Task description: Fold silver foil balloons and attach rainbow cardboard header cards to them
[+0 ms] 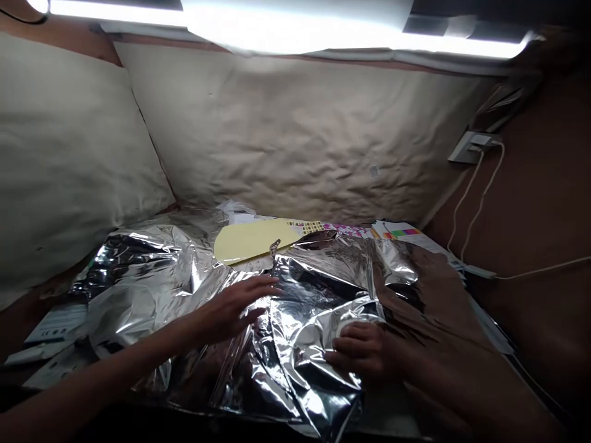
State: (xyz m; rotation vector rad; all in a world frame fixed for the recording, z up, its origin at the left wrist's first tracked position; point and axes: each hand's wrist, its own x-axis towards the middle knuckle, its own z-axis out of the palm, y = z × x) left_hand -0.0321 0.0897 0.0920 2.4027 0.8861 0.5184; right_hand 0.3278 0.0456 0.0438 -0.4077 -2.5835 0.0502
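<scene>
A large shiny silver foil sheet [318, 280] is spread over the work surface, creased, with bright reflections. My left hand [240, 303] lies over the foil left of the middle, its fingers stretched out toward the right and holding nothing. To the right, my right hand [362, 349] rests on the foil with its fingers curled in. A pale rounded edge shows just above those knuckles; whether it is a separate thing in the hand or a fold of foil, I cannot make out. Beyond both hands, a yellow sheet with a rounded end [253, 240] lies at the foil's far edge.
Printed sheets with coloured marks [401, 232] lie along the back. More papers [58, 323] and a white object [37, 354] are at the left. White cables [482, 194] hang from a wall socket [473, 147] on the right. A bright tube light [295, 27] runs overhead.
</scene>
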